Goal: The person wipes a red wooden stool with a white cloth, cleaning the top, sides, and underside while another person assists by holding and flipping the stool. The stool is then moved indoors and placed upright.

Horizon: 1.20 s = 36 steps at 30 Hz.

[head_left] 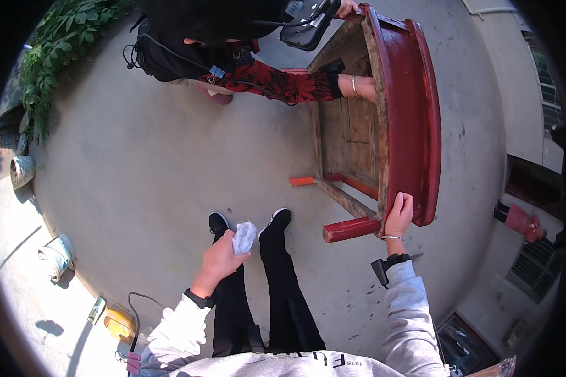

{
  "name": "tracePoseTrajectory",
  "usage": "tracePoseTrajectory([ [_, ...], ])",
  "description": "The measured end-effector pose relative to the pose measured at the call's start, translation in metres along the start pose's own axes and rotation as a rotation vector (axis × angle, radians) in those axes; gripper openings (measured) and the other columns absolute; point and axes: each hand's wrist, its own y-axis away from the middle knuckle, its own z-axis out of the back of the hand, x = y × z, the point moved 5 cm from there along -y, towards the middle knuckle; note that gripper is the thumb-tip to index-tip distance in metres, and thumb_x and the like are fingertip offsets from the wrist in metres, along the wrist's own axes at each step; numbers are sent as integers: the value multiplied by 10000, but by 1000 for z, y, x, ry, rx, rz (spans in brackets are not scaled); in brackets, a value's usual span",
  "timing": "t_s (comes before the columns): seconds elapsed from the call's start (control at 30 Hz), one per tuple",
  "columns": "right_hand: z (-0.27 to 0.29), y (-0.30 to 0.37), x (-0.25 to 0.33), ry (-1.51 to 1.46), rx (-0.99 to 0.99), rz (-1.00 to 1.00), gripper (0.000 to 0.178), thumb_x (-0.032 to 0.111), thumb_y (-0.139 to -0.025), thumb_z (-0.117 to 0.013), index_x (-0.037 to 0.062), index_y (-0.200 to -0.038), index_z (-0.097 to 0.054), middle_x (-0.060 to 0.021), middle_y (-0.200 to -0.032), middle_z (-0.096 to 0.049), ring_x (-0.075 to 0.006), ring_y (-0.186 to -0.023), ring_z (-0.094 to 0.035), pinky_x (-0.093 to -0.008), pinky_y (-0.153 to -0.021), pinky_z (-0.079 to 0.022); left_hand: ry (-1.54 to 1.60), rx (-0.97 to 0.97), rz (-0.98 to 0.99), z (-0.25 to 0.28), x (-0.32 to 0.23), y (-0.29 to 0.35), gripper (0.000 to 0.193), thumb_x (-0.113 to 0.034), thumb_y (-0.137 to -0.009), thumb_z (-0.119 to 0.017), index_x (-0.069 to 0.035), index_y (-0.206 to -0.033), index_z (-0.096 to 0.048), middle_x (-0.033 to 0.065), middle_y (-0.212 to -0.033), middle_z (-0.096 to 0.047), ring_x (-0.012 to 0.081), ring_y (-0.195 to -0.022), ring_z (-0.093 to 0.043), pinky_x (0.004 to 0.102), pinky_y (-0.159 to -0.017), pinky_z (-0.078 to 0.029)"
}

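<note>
My right hand [399, 215] grips the near edge of a red wooden table [411, 119] that lies tipped on its side, its bare wooden underside facing left. My left hand [219, 261] holds a crumpled white cloth [244, 237] above my black shoes. At the table's far end another person in a red patterned sleeve [283, 83] reaches an arm with a bracelet into the underside, while their other hand [346, 7] rests on the top corner.
Grey concrete ground [157, 169] spreads to the left. White buckets [58, 254] and a yellow object [119, 323] sit at lower left, green plants [50, 44] at upper left. A wall and a doorway [534, 182] stand on the right.
</note>
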Motion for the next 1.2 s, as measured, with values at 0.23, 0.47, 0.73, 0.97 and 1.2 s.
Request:
tracePoseTrajectory([
  [0.23, -2, -4, 13, 197, 39, 152, 247, 173, -976, -391, 3, -888, -546, -185, -870, -540, -379, -850, -523, -478, -762, -421, -68, -238, -6, 42, 35, 64, 564, -317, -732, -774, -7, -1123, -510, 209, -985, -640, 396, -951, -615, 456, -792, -494],
  [0.47, 51, 61, 92, 72, 12, 37, 375, 140, -815, -652, 49, -1145, -497, -157, -1194, -520, -357, -1080, -535, -436, -915, -445, 79, -506, 56, 138, 117, 192, 430, -328, -836, -656, -44, -1148, -575, 140, -1017, -678, 278, -930, -655, 402, -802, -499],
  [0.73, 104, 337, 33, -6, 621, -360, 208, 180, -859, -521, 69, -949, -672, -179, -1067, -644, -375, -991, -611, -429, -886, -487, 313, -472, 280, 172, 340, 274, 422, -362, -932, -515, -9, -1096, -678, 129, -990, -710, 216, -934, -663, 356, -801, -501],
  [0.97, 156, 587, -64, 363, 891, -714, 267, 272, -861, -546, 91, -944, -725, -131, -909, -712, -301, -856, -680, -410, -753, -536, -17, -235, 52, 195, 330, 237, 396, -33, -711, -550, 0, -1088, -665, 144, -1011, -703, 251, -989, -657, 357, -828, -492],
  [1.2, 148, 561, -56, 130, 719, -749, 280, 273, -903, -527, 60, -871, -706, -116, -799, -699, -270, -735, -682, -393, -664, -545, 354, -98, -115, 211, 180, 189, 268, -171, -846, -583, 12, -1013, -688, 121, -927, -720, 239, -798, -690, 377, -711, -538],
])
